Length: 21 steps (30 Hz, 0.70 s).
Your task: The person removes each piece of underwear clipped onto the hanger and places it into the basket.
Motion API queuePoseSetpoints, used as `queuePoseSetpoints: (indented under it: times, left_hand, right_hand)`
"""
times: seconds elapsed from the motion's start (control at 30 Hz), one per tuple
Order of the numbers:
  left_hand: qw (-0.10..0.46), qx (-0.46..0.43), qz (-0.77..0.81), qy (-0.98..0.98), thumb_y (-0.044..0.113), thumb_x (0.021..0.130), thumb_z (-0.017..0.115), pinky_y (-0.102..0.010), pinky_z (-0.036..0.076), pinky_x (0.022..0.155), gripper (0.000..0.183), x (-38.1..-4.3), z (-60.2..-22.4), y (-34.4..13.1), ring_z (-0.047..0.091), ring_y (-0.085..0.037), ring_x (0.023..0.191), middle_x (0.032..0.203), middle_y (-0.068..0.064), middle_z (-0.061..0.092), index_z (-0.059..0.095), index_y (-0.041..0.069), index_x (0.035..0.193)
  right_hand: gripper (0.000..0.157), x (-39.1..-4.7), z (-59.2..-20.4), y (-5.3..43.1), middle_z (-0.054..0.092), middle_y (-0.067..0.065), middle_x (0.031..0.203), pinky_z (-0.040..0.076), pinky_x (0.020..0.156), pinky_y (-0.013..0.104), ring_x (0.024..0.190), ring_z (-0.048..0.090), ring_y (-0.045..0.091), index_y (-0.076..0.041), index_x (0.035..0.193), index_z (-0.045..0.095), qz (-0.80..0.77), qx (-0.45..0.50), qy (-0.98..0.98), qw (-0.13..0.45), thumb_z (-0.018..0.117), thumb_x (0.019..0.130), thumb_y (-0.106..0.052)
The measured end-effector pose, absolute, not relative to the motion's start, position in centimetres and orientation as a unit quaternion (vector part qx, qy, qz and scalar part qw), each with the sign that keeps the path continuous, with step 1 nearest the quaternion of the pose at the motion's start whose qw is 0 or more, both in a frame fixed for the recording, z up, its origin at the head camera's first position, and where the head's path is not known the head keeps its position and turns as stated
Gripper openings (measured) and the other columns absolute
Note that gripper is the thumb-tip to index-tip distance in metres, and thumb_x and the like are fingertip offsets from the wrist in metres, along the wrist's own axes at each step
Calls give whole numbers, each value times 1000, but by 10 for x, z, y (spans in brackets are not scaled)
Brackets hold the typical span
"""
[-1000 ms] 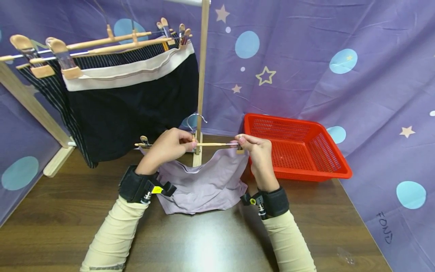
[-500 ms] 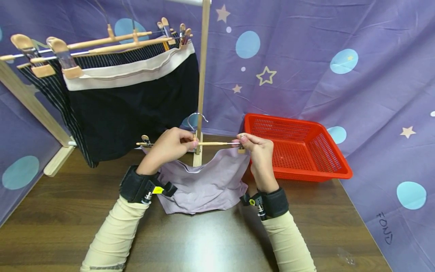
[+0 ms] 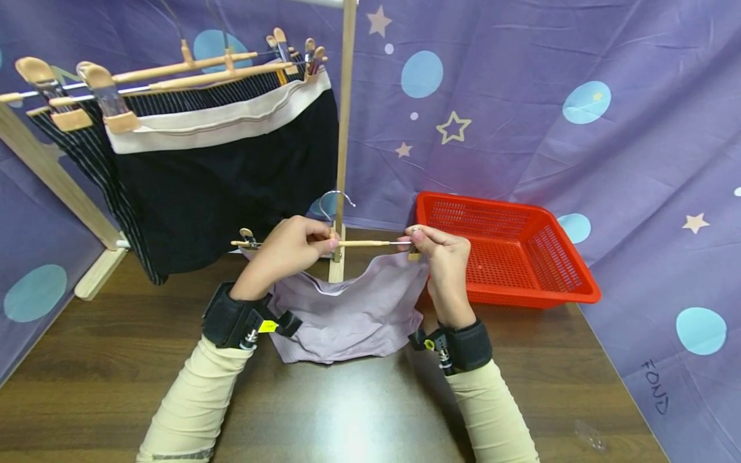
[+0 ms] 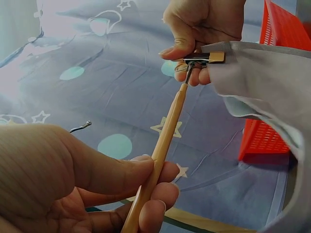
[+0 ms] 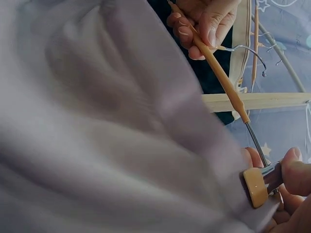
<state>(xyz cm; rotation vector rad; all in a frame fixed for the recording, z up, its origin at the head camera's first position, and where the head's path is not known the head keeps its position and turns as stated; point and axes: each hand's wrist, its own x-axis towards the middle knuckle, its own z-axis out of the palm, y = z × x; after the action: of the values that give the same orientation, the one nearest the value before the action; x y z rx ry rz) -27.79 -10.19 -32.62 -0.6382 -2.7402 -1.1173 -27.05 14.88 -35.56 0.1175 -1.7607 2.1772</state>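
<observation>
My left hand (image 3: 289, 251) grips the wooden bar of a clip hanger (image 3: 365, 244) near its middle, with the metal hook (image 3: 336, 193) rising behind the fingers. At the bar's right end my right hand (image 3: 450, 267) pinches the clip (image 5: 255, 188) between thumb and fingers. The clip's tan pad lies over the waistband corner of a pale purple pair of underpants (image 3: 341, 321). The left clip (image 3: 247, 236) sits at the other end of the bar, by the opposite corner of the waistband. The underpants hang below the bar, their lower part over the table.
Black underpants (image 3: 231, 173) with a white waistband and a striped pair (image 3: 87, 154) hang on clip hangers at the left. A wooden rack post (image 3: 346, 116) rises behind the hands. A red plastic basket (image 3: 509, 296) stands right of the right hand on the brown table (image 3: 556, 386).
My right hand has shifted slightly to the right with the clip and waistband corner, drawing the waistband out a little. The left hand stays nearly still on the bar.
</observation>
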Motion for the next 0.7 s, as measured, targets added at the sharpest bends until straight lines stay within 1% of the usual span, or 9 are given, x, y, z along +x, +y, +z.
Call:
queuePoseSetpoints:
  times: [0.1, 0.2, 0.33, 0.4, 0.57, 0.7]
  left_hand:
    - [60, -213, -373, -901, 11, 94, 70, -29, 41, 63, 10, -276, -326, -100, 52, -13, 69, 72, 2, 66, 77, 9, 87]
    - [66, -215, -373, -900, 11, 93, 70, -29, 40, 63, 9, -275, -325, -99, 51, -13, 68, 72, 2, 65, 78, 9, 88]
    - [72, -212, -372, -901, 11, 93, 70, -29, 39, 62, 9, -273, -324, -98, 51, -13, 68, 73, 1, 66, 78, 8, 89]
    - [72, -211, -372, -901, 11, 93, 70, -29, 39, 62, 9, -272, -323, -98, 51, -13, 69, 73, 1, 67, 78, 8, 90]
    - [71, -209, -371, -902, 12, 94, 71, -29, 39, 62, 9, -271, -322, -97, 51, -14, 68, 72, 1, 66, 78, 8, 89]
    - [70, -212, -371, -901, 12, 94, 71, -29, 39, 61, 10, -271, -322, -97, 50, -13, 67, 73, 1, 66, 78, 8, 89]
  right_hand:
    - [14, -268, -353, 149, 76, 5, 72, 59, 64, 26, 63, 75, 18, 19, 96, 70, 767, 57, -613, 181, 67, 92, 5]
    - [13, -267, -351, 149, 77, 5, 73, 58, 64, 27, 64, 75, 18, 18, 94, 70, 765, 69, -611, 190, 66, 92, 6]
    - [12, -267, -349, 151, 77, 4, 74, 59, 66, 28, 65, 75, 19, 16, 95, 71, 762, 80, -616, 184, 65, 93, 5]
    - [14, -267, -349, 152, 77, 3, 74, 60, 67, 28, 64, 74, 18, 17, 96, 71, 759, 84, -621, 176, 66, 94, 4]
    - [24, -267, -349, 154, 77, 2, 75, 58, 68, 27, 64, 74, 16, 24, 101, 65, 753, 91, -631, 163, 66, 95, 1]
    - [25, -268, -349, 156, 77, 1, 75, 57, 68, 26, 63, 73, 15, 25, 103, 64, 749, 89, -637, 159, 66, 95, 0]
